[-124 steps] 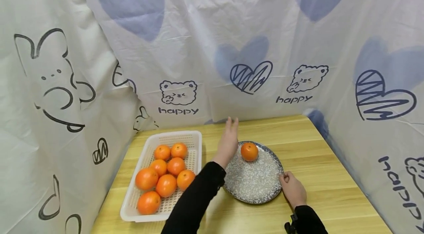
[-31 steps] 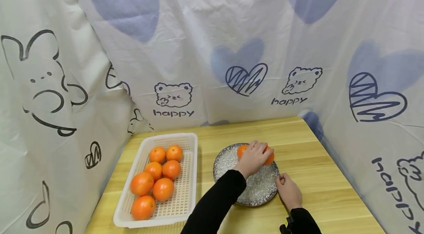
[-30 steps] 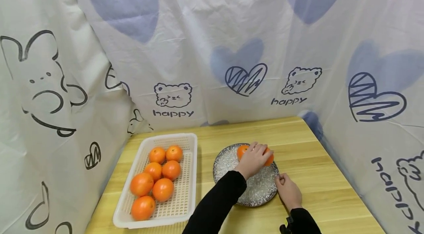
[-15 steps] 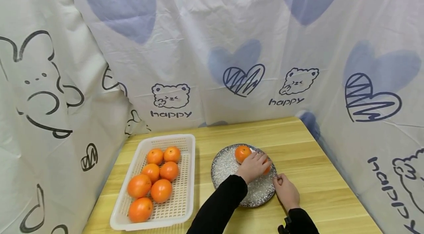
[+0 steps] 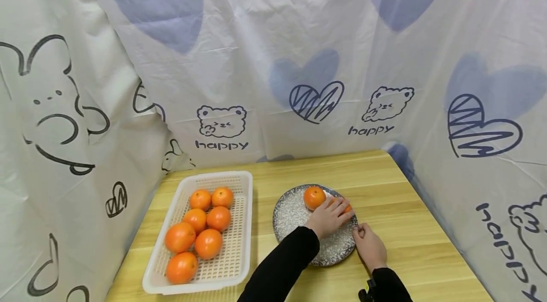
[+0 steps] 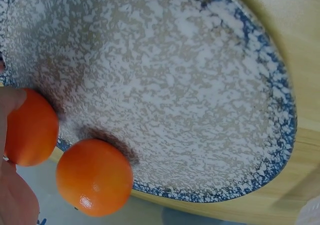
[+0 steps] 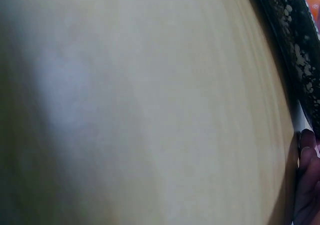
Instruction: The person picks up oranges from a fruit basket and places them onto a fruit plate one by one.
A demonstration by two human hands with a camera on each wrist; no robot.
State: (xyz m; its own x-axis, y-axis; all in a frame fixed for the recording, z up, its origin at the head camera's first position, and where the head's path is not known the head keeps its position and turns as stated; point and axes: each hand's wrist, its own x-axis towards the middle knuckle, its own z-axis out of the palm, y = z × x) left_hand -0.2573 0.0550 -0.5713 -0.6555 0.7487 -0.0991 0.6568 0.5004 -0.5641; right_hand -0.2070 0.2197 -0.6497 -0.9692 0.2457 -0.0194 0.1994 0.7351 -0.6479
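On a round speckled plate [image 5: 290, 216] with a dark blue rim sits one orange [image 5: 314, 198] near the far edge. My left hand [image 5: 328, 218] holds a second orange [image 6: 32, 130] on the plate, just to the right of the first; in the head view the fingers cover most of it. The left wrist view shows a thumb and fingers around that fruit, with the other orange close by, a narrow gap between them. At the plate's right edge my right hand [image 5: 371, 247] pinches the rim. Its fingers [image 7: 306, 172] show at the right border of the right wrist view.
Left of the plate stands a white plastic basket [image 5: 247, 245] holding several oranges [image 5: 208, 244]. Both rest on a wood-grain table [image 5: 410, 240]. A white printed cloth [image 5: 265, 55] hangs behind and at both sides.
Earlier my left hand was raised beside the plate, and only one orange lay there. An orange has left the basket for the plate, where my left hand has lowered it slightly. My right hand stays put.
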